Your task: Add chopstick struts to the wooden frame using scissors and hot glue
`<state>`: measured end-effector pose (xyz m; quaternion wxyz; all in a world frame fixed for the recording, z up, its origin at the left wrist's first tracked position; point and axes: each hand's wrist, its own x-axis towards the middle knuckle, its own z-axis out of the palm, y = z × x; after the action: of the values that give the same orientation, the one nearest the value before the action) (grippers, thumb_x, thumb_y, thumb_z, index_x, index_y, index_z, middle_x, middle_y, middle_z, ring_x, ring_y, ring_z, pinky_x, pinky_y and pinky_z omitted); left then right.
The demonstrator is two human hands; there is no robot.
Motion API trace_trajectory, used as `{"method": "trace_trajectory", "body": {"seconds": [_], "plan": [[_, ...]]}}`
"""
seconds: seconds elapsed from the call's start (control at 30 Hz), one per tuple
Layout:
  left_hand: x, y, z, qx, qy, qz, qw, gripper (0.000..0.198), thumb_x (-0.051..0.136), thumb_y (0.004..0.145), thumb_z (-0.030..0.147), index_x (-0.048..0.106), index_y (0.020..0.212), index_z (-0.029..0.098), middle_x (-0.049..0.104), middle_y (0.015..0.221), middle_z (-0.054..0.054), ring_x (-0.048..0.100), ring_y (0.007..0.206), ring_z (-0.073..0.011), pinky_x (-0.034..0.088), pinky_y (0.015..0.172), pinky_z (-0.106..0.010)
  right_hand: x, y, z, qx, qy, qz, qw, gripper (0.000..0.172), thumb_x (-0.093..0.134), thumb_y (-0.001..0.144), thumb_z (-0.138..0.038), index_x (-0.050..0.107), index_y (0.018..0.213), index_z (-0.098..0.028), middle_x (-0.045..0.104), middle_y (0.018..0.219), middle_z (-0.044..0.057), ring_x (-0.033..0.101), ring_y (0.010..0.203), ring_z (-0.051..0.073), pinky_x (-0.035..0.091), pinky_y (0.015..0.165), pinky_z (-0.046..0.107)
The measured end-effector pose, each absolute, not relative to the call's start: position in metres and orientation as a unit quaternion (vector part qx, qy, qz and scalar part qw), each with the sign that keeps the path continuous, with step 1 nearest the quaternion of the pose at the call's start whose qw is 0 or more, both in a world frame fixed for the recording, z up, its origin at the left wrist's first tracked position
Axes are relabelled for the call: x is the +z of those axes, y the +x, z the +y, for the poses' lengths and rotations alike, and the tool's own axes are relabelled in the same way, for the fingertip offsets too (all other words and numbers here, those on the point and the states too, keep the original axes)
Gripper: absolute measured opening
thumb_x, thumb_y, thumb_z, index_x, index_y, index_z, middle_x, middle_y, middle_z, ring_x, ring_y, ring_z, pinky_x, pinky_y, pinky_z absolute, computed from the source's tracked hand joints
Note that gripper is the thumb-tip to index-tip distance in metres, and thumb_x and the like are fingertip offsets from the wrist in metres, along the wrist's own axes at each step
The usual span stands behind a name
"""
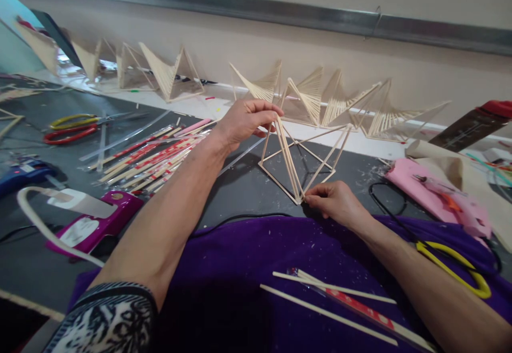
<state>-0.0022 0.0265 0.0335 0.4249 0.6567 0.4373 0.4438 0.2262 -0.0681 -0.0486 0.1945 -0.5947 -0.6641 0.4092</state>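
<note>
An open frame of thin wooden sticks (279,185) stands on the grey table in front of me. Several sticks (288,158) run side by side down its near face, from the upper tip to the lower front corner. At that upper tip, my left hand (252,121) is closed, fingertips pinching the stick ends. My right hand (334,201) pinches at the lower front corner, where the sticks meet; its fingertips partly hide the joint. Loose wooden chopsticks (328,313) and a red-wrapped pair (360,307) lie on the purple cloth (236,257) across my lap.
Finished-looking stick structures (308,97) line the wall. Wrapped chopsticks (156,155), pliers (74,123) and a magenta power strip (116,209) lie left. At right are a pink glue gun (452,195), yellow-handled scissors (460,265) and a red-capped bottle (472,126). A black cord crosses the table edge.
</note>
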Motion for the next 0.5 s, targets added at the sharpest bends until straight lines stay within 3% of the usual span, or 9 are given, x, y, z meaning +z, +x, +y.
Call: {"method": "trace_trajectory", "body": {"seconds": [0.5], "plan": [[0.0333,-0.0023,0.028,0.444,0.654,0.437,0.429,0.017,0.06,0.073,0.023,0.069,0.086,0.017,0.065,0.073,-0.004,0.062,0.066,-0.012,0.047,0.057,-0.024,-0.0475,0.2225,-0.0697,0.404,-0.601,-0.659,0.202,0.019,0.057,0.071,-0.033,0.066,0.069,-0.016,0.059,0.053,-0.002,0.046,0.037,0.008,0.033,0.04,0.02]]}}
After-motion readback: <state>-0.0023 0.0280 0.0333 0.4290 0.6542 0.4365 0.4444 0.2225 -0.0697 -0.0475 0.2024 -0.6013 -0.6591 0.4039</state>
